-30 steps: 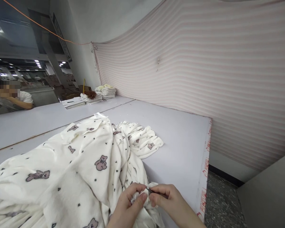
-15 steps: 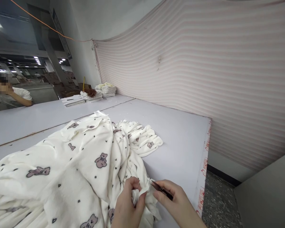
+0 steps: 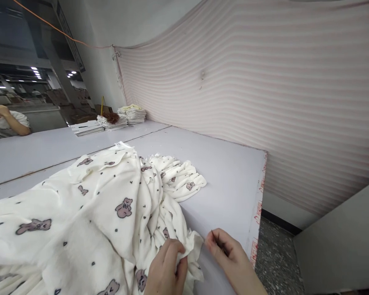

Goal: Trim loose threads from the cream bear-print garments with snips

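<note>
A white garment [image 3: 89, 213] printed with pink-brown bears lies bunched across the pale table [image 3: 227, 180]. My left hand [image 3: 169, 268] is closed, pinching the garment's edge near the table's front. Just right of it, my right hand [image 3: 226, 252] is closed round a small dark tool [image 3: 218, 242], held a short way off the cloth. I cannot make out what kind of tool it is.
Stacks of folded cloth [image 3: 132, 114] and flat papers [image 3: 86, 128] sit at the table's far end. A person [image 3: 4, 121] sits at the far left. A striped pink cloth [image 3: 264, 94] hangs behind. The table edge [image 3: 258, 205] drops to the floor on the right.
My right hand has drawn away from the cloth edge to the right with the dark tool. My left hand has kept its pinch on the garment.
</note>
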`<state>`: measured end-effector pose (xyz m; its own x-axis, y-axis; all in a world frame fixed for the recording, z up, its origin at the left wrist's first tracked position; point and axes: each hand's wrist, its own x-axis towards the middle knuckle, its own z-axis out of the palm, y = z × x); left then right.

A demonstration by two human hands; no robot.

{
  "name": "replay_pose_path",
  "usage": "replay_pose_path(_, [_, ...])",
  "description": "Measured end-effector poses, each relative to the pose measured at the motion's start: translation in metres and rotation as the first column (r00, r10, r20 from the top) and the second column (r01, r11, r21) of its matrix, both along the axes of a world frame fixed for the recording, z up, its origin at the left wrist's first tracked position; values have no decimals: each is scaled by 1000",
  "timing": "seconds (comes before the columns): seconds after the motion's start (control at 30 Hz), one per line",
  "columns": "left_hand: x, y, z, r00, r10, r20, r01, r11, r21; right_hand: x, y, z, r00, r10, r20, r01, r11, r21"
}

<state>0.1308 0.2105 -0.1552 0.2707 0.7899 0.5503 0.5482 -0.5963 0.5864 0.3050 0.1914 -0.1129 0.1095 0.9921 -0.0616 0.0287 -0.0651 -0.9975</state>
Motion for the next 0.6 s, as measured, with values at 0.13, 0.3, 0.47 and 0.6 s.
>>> replay_pose_path(0.13, [2, -2, -3, 1000, -5, 4, 5, 1000, 19, 7, -12, 8, 929, 181, 322, -210, 976, 57])
replay_pose_path(0.3, [4, 4, 7, 1000, -12, -16, 12, 999, -37, 6, 10, -9, 876, 103, 472, -174, 979, 110])
replay_pose_path(0.47, [20, 28, 24, 936, -347, -66, 307, 892, -333, 20, 105, -38, 832, -144, 535, -27, 954, 299])
replay_pose_path(0.6, [21, 39, 20, 930, -368, 3, 251, 628, -737, 5, 196, -39, 772, -75, 631, -167, 934, 315])
